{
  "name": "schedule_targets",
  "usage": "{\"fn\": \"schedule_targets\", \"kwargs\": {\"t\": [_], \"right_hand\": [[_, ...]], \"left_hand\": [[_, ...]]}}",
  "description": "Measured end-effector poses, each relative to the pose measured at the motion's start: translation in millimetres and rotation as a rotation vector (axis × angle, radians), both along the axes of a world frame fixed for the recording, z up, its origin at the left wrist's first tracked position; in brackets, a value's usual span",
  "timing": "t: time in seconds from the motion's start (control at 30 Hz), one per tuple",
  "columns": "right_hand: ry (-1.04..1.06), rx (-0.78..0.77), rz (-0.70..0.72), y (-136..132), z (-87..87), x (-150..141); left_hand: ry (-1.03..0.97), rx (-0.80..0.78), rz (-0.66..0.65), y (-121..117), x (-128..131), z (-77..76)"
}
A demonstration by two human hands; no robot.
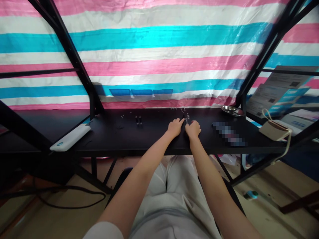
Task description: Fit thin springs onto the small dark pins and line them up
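Observation:
My left hand (175, 127) rests on the black table (112, 137), fingers stretched out and the index finger pointing towards the right hand. Its fingertip is close to a tiny dark piece (183, 116); whether they touch I cannot tell. Beside it, my right hand (193, 128) is closed, with its fingers curled in. From its fingertips a small cluster of grey, shiny bits (187, 118) sticks up, apparently gripped, too small to name. Left of both hands stand two small dark cylinders with pale ends (139, 120).
Thin white scraps (172, 108) lie along the table's back edge. A shiny metal dish (232, 111) and a blurred-out flat object (229, 133) are on the right, with a beige pouch (274, 129) at the corner. A long white case (71, 137) lies left. Black frame posts (72, 56) flank the table.

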State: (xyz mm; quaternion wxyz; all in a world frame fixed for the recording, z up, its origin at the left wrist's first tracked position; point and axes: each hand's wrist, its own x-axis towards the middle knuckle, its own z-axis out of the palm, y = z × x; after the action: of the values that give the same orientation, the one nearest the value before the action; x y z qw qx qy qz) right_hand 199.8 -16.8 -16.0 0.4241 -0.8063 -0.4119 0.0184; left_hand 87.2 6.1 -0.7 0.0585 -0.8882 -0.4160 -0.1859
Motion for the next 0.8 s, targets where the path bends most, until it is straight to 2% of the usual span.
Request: {"fn": "schedule_targets", "kwargs": {"t": [0.1,0.2,0.43,0.53,0.7,0.8], "right_hand": [[-0.059,-0.07,0.045,0,-3.2,0],[-0.088,-0.095,0.058,1,-4.1,1],[-0.13,-0.097,0.033,6,-7.4,0],[-0.144,-0.114,0.028,5,-5.7,-1],[-0.139,-0.196,0.082,1,-0.3,-2],[-0.144,-0.223,0.213,-1,0.7,-7]], "left_hand": [[-0.048,0.029,0.037,1,-2,3.5],[-0.1,0.014,0.024,2,-15,8.3],[-0.33,0.011,-0.008,7,-80,9.4],[-0.446,0.005,0.049,4,-100,5.0],[-0.628,-0.013,0.128,-1,-109,1.4],[-0.693,-0.013,0.154,0,-111,2.2]]}}
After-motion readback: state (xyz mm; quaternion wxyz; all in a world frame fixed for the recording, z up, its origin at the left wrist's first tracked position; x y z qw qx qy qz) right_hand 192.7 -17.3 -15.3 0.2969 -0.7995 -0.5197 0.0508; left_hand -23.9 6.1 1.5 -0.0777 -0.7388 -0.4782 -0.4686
